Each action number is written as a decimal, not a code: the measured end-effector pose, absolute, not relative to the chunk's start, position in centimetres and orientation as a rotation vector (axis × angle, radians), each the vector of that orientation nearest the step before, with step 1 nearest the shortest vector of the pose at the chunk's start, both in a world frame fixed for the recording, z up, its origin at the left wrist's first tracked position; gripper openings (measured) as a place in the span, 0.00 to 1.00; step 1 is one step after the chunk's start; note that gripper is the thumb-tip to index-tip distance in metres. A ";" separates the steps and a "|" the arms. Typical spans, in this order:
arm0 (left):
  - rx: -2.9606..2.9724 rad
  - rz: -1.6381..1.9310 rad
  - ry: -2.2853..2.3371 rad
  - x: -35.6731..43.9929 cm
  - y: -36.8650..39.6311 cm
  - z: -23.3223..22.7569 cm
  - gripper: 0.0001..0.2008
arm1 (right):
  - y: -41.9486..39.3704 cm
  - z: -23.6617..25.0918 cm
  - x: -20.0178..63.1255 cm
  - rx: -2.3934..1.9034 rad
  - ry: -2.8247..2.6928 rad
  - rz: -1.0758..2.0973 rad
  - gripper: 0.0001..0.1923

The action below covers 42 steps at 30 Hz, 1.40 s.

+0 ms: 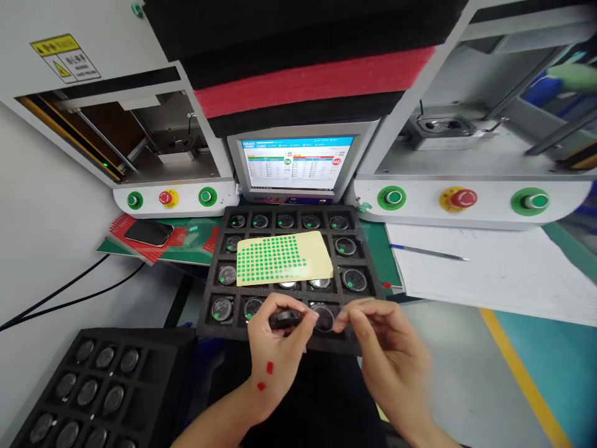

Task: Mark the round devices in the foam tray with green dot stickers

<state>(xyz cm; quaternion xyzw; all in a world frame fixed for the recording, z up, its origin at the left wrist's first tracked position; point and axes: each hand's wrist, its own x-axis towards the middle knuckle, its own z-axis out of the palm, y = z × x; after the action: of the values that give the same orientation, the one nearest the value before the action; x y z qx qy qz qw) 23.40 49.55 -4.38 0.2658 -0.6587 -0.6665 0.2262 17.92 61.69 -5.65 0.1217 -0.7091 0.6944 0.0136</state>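
My left hand [275, 348] pinches a small round black part [285, 319] between thumb and fingers, just above the front row of a black foam tray [212, 298]. Two red stickers sit on the back of that hand. My right hand [387, 348] is blurred, close to the right of the part, its thumb and forefinger pinched together; whether anything is between them I cannot tell. The tray holds several round parts in square pockets, many with a green dot. A yellow sheet of green dot stickers [283, 257] lies across the tray's middle.
A second foam tray [88, 386] with round parts sits lower left. Behind stand two test stations with green and red buttons and a monitor [295, 163] showing OK and NG. A phone [148, 233] lies left; paper [494, 270] and a pen [429, 252] lie right.
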 end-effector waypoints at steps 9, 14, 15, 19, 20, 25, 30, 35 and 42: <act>0.872 -1.838 -1.814 24.7 47.7 -5.2 0.08 | 65.4 -10.4 5.4 -0.029 -2.532 2.122 0.28; 0.926 -1.800 -1.780 24.9 47.4 -5.1 0.09 | 65.2 -11.9 4.9 -0.044 -2.622 2.146 0.33; 0.926 -1.809 -1.785 24.9 47.3 -5.2 0.09 | 65.1 -12.1 4.9 -0.051 -2.628 2.128 0.34; 0.892 -1.946 -1.812 24.9 46.8 -5.6 0.10 | 65.3 -12.5 4.7 -0.067 -2.638 1.976 0.38; 0.885 -2.019 -1.787 24.9 46.8 -5.6 0.09 | 65.4 -12.3 4.7 -0.068 -2.637 1.916 0.37; 0.830 -2.495 -1.418 24.7 47.3 -4.9 0.13 | 65.4 -9.5 7.7 -0.061 -2.485 1.581 0.27; 0.637 -2.668 -1.521 25.0 47.9 -5.2 0.23 | 62.5 -6.7 14.2 0.579 -2.662 2.034 0.16; 0.414 -2.669 -1.778 26.2 47.4 -5.1 0.24 | 60.0 -6.2 16.4 1.136 -2.670 2.610 0.15; 0.599 -2.021 -2.199 23.0 38.4 -3.5 0.18 | 56.4 -7.5 9.6 0.998 -2.695 2.106 0.19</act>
<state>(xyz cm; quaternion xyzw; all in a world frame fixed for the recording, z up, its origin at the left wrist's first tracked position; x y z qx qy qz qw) 22.96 38.45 -3.51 0.1964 -0.7210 -0.6627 0.0479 9.65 56.36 -7.51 0.2739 -0.7397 0.5779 -0.2093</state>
